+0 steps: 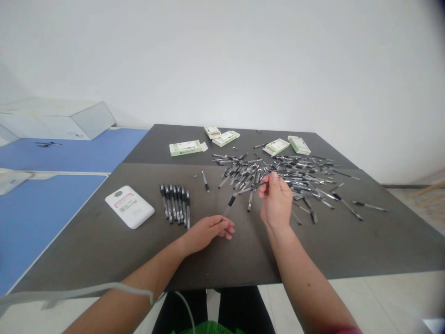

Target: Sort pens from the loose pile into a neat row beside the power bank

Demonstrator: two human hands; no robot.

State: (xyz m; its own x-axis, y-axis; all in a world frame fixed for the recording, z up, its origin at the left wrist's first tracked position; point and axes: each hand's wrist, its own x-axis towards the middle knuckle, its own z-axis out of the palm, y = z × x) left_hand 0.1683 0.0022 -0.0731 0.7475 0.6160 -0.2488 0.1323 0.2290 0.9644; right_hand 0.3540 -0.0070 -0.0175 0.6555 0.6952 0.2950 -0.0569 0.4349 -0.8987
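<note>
We see a slim clear plastic pen with a black grip (232,201) slanting between both hands, just nearer us than the loose pile of clear-and-black plastic pens (243,172). Right hand (276,197): thumb and finger pinched on its far end. Left hand (216,227): at its near end; we can't tell how firmly closed. Left of pile: row of black-and-clear plastic pens (175,202).

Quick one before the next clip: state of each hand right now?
Left hand: closed, holding a black-gripped pen at its clear end.
Right hand: closed, fingertips pinching a slender dark piece; exactly what it is cannot be told.
</note>
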